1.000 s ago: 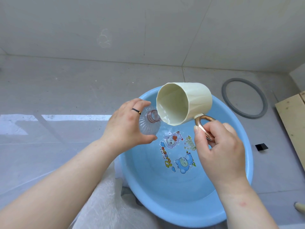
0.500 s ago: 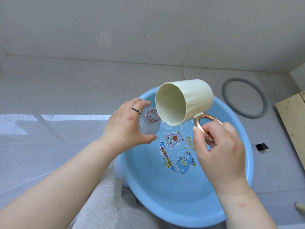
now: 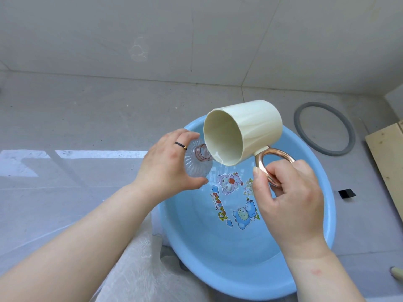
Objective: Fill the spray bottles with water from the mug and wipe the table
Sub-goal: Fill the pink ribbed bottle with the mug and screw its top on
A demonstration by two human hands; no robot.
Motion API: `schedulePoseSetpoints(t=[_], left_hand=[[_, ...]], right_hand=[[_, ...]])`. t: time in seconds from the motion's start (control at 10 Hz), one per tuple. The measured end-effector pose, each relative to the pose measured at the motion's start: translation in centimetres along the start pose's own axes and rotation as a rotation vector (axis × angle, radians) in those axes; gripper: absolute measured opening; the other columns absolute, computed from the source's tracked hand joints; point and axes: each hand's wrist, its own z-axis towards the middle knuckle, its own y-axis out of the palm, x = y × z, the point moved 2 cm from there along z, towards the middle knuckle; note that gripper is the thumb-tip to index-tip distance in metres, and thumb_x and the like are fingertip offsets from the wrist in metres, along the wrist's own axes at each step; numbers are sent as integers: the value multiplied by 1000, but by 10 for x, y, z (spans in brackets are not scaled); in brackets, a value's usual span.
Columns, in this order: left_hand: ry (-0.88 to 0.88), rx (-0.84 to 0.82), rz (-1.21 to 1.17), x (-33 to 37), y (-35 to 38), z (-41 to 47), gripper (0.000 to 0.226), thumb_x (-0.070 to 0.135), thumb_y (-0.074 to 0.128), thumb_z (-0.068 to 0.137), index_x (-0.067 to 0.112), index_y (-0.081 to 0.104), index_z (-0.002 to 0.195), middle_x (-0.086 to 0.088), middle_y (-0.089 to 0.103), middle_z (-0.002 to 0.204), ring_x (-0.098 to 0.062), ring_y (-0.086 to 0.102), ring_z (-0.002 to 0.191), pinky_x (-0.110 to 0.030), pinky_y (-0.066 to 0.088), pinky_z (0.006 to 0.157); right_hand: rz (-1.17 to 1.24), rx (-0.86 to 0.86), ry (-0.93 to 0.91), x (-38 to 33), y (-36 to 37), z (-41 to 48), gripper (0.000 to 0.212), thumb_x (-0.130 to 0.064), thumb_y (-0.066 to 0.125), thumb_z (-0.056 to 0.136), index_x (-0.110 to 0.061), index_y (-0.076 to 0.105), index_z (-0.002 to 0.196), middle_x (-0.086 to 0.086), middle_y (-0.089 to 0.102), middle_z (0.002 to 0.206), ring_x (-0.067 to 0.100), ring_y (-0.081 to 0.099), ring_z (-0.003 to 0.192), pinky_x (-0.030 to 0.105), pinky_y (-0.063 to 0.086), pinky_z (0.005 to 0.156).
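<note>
So the right hand [image 3: 287, 199] has the cream mug [image 3: 246, 131] by its shiny copper-coloured ring handle [image 3: 275, 164], thumb and fingers pinched round the lower part of the loop. The mug is tipped right over on its side, mouth facing left and a bit toward the camera, and you can see a thin pool of water sitting along the low edge of the rim. That low edge sits right at the neck of the bottle, looks like it's touching or as good as.

The left hand [image 3: 168, 164] is wrapped around a clear ribbed spray bottle [image 3: 197, 164], no spray head on it, fingers over the top and thumb underneath, closed snug on the body. There's a thin dark ring [image 3: 180, 145] on one finger. The bottle is held tilted with its pinkish threaded neck pointing right, toward the mug. Can't tell how much water is inside, the plastic is too clear and half hidden by the hand.

Both of them are held up over a big light blue plastic basin [image 3: 322, 240], roughly above its far left side. The basin has cartoon stickers [image 3: 236, 201] on the bottom and some water over them.

Further out: crinkly clear plastic sheeting [image 3: 139, 264] under the near left of the basin, a grey rubber ring [image 3: 299, 131] lying on the grey floor off to the right, a small black square thing [image 3: 346, 194] near it, and the edge of a pale wooden board [image 3: 386, 162] at the far right.
</note>
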Motion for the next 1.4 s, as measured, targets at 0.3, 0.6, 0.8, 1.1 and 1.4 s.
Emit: schedulePoseSetpoints(t=[0.3, 0.6, 0.8, 1.1, 1.4], left_hand=[[2, 3, -3, -1, 0, 0, 84, 36, 80, 57, 26, 38, 130, 10, 37, 137, -10, 30, 127, -17, 23, 95], [-6, -4, -11, -2, 0, 0, 84, 35, 80, 58, 26, 38, 130, 10, 36, 138, -11, 30, 127, -18, 24, 95], [-21, -4, -23, -4, 0, 1, 85, 35, 80, 57, 26, 38, 130, 10, 37, 137, -11, 31, 127, -21, 27, 96], [-12, -1, -5, -2, 0, 0, 85, 36, 80, 57, 27, 37, 130, 10, 37, 138, -10, 30, 128, -20, 25, 96], [-15, -7, -9, -1, 0, 1, 85, 36, 80, 58, 27, 37, 130, 10, 36, 138, -10, 30, 128, -20, 24, 96]], right_hand=[[-2, 11, -21, 0, 1, -1, 31, -23, 49, 79, -6, 46, 53, 3, 39, 47, 18, 28, 61, 29, 25, 53], [25, 3, -48, -2, 2, 0, 33, -22, 48, 82, -6, 46, 53, -7, 32, 55, 18, 28, 63, 32, 24, 56], [31, -2, -65, -1, 3, -1, 32, -22, 49, 82, -5, 49, 56, -2, 43, 51, 17, 30, 66, 30, 27, 58], [12, 24, -119, -2, 5, -4, 31, -19, 49, 83, -4, 50, 57, 3, 48, 48, 19, 31, 67, 31, 28, 62], [7, 44, -129, -3, 7, -7, 31, -18, 50, 84, -3, 51, 57, 5, 47, 48, 20, 32, 68, 30, 29, 64]])
